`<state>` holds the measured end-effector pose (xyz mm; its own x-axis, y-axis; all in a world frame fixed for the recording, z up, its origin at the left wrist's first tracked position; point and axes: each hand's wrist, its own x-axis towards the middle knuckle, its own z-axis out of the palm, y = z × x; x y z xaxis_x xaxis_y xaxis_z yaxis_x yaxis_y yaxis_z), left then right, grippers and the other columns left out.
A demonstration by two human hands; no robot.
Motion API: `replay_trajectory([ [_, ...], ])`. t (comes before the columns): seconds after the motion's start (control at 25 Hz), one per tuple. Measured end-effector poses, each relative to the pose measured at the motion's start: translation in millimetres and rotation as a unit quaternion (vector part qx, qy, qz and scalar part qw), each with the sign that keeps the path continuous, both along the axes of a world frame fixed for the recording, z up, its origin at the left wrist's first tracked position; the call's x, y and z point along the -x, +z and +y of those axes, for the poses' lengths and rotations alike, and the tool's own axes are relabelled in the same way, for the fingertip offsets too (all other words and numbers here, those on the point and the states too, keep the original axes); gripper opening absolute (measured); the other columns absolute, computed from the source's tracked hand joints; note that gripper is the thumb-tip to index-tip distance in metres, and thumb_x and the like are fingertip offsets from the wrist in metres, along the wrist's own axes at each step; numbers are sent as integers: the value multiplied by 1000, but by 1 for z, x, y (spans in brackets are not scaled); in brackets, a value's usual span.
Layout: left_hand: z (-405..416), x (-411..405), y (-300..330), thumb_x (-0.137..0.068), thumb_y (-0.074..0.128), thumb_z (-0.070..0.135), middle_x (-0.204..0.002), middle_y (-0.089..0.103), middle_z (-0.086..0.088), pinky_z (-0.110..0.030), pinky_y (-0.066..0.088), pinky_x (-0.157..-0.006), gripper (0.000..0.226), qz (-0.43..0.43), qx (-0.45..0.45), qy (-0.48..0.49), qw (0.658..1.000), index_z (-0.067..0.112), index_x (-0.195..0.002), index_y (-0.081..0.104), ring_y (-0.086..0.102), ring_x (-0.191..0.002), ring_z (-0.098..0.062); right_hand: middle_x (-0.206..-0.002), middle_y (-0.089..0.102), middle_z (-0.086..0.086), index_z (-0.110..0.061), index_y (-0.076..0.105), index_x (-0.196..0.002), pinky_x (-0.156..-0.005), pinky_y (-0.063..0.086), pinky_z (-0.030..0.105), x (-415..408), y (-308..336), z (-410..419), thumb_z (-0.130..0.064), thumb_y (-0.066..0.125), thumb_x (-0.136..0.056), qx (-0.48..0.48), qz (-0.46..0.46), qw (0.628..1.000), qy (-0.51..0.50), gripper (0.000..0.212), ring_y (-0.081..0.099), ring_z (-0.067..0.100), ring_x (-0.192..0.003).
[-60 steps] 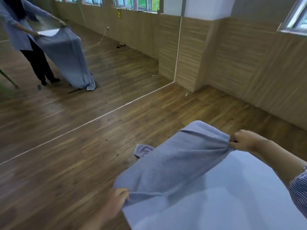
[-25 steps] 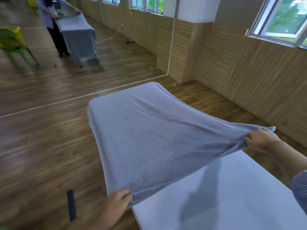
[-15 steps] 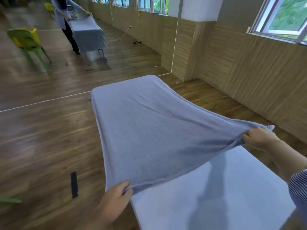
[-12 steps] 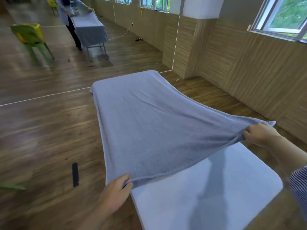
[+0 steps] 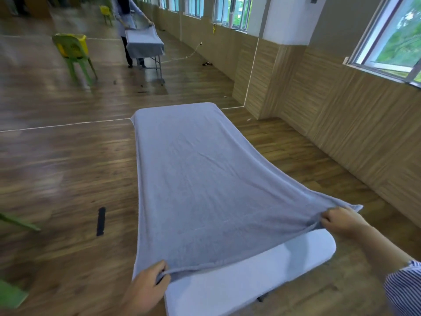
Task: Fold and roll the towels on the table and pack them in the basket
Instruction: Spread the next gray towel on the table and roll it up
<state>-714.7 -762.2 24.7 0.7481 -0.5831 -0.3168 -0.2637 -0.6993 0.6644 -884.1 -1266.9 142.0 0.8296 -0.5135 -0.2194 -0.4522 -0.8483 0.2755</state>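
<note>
Gripping the near corners, the left hand [image 5: 145,289] and right hand [image 5: 341,221] hold the grey towel [image 5: 205,185] stretched out along the white worktop [image 5: 262,277], its far end draped over the worktop's far edge.

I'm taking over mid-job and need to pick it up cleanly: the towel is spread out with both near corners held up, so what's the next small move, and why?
Probably lower both corners onto the table. The towel already lies flat along its far length, while the left hand and right hand grip the near edge lifted, bare tabletop showing beneath. Laid flat, it's ready to fold.
</note>
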Motion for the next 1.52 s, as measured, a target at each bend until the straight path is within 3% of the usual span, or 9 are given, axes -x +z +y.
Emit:
replay_trajectory([
  [0.16,-20,29,-2,-92,47,35,-75,52,13,-13,37,-69,27,-57,-23,64,996,12,-96,61,54,-78,-6,-64,47,-7,-25,43,-58,-64,29,28,8,-19,-34,-29,40,-90,-45,10,997,54,32,49,12,-71],
  [0.28,-28,44,-12,-80,33,46,-88,62,9,-24,43,-72,41,-132,-95,44,986,23,-94,64,59,-83,-11,-72,52,-4,-23,46,-66,-66,32,30,16,-46,-58,-31,40,-89,-75,15,992,101,26,50,14,-73],
  [0.44,-36,78,-26,-85,41,38,-95,62,11,-34,37,-73,22,-209,-235,92,945,35,-94,61,62,-97,-15,-85,61,2,-18,55,-77,-68,31,30,31,-85,-72,-34,40,-81,-108,20,976,186,22,58,22,-85],
  [0.56,-51,96,-31,-87,43,31,-99,63,9,-35,33,-72,21,-236,-303,110,917,33,-99,61,63,-96,-17,-73,45,-3,-12,56,-83,-66,30,31,35,-103,-74,-28,40,-75,-144,27,968,204,24,57,27,-84],
  [0.76,-67,112,-43,-72,39,25,-71,63,5,-27,37,-51,23,-306,-212,49,927,23,-73,62,65,-59,-19,-85,38,-4,-20,52,-97,-69,33,30,39,-118,-68,-22,41,-82,-170,71,961,205,19,55,25,-98],
  [0.88,-68,112,-50,-69,57,13,-72,62,1,-29,44,-48,11,-296,-185,50,936,21,-74,62,64,-60,-24,-101,50,0,-19,53,-114,-74,38,31,44,-123,-65,-14,41,-87,-167,43,972,163,30,55,26,-104],
  [1.08,-58,116,-57,-62,79,-1,-72,60,0,-30,44,-46,26,-259,-182,49,947,17,-71,62,61,-64,-25,-114,52,3,-23,54,-123,-85,44,33,51,-128,-63,-3,40,-82,-169,61,979,91,47,53,24,-109],
  [1.36,-55,126,-47,-77,69,3,-78,55,-1,-34,47,-49,17,-231,-155,61,959,17,-79,58,56,-70,-25,-110,48,11,-6,52,-120,-84,42,32,53,-133,-43,8,42,-80,-195,30,979,51,43,54,29,-101],
  [1.52,-53,123,-50,-89,56,1,-88,57,-8,-39,45,-65,12,-171,-142,128,967,8,-89,65,56,-83,-30,-106,47,12,-4,52,-120,-81,42,30,61,-130,-40,7,44,-84,-201,15,977,63,38,52,26,-88],
])
